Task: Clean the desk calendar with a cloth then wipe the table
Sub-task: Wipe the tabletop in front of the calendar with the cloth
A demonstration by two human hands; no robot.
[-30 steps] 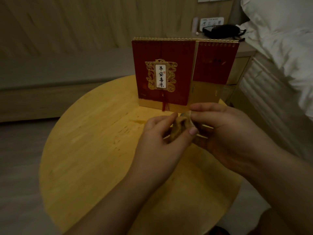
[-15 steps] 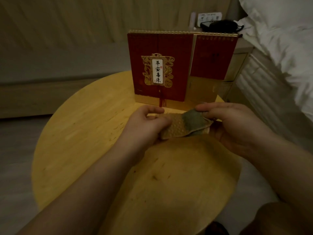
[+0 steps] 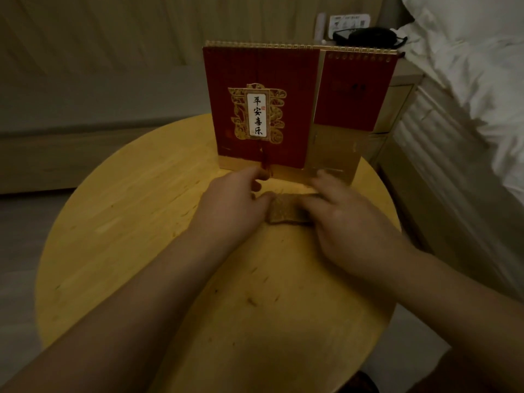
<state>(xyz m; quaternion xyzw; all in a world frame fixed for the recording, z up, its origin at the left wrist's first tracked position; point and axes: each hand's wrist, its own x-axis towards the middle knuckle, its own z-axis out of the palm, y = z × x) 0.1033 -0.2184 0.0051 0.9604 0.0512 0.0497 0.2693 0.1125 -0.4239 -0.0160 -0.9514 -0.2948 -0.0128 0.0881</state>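
Observation:
A red and gold desk calendar with a spiral top stands upright at the far side of the round wooden table. Just in front of its base lies a small folded tan cloth. My left hand grips the cloth's left end with thumb and fingers. My right hand holds its right end and covers part of it. The cloth sits low, at the table surface; I cannot tell whether it rests on the wood.
A bed with white bedding runs along the right. Behind the calendar is a bedside cabinet with a black object on top. A low bench lines the wall at the left.
The cloth went from bunched between my fingertips to spread out, then folded into a small flat pad. Both hands moved lower and nearer the calendar's base.

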